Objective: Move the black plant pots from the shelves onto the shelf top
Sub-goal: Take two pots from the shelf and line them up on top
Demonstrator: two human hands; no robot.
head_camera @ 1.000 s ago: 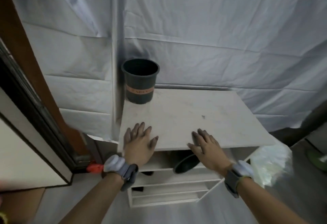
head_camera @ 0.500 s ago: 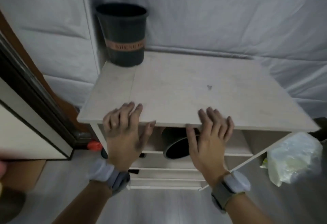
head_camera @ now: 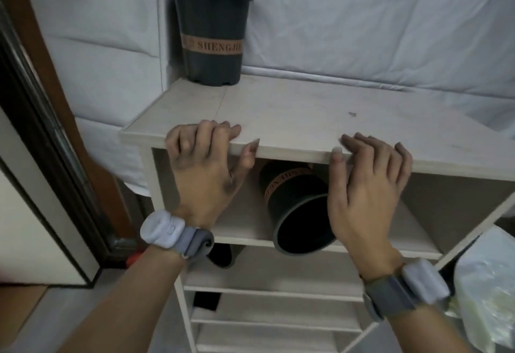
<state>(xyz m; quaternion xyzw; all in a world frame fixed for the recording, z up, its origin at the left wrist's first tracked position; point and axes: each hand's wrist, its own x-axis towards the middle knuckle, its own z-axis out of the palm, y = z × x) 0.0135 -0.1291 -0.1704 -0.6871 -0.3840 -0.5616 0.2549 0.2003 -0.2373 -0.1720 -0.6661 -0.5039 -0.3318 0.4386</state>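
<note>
Fingers of the left hand (head_camera: 203, 174) curl loosely over the front edge of the shelf top (head_camera: 306, 113), gripping nothing; the right hand (head_camera: 365, 185) lies open beside it, fingertips on the same edge. Between the hands, on the uppermost shelf (head_camera: 245, 230), a black plant pot (head_camera: 295, 207) lies on its side, mouth over the front edge. A second pot (head_camera: 211, 37) stands upright at the top's back left corner.
</note>
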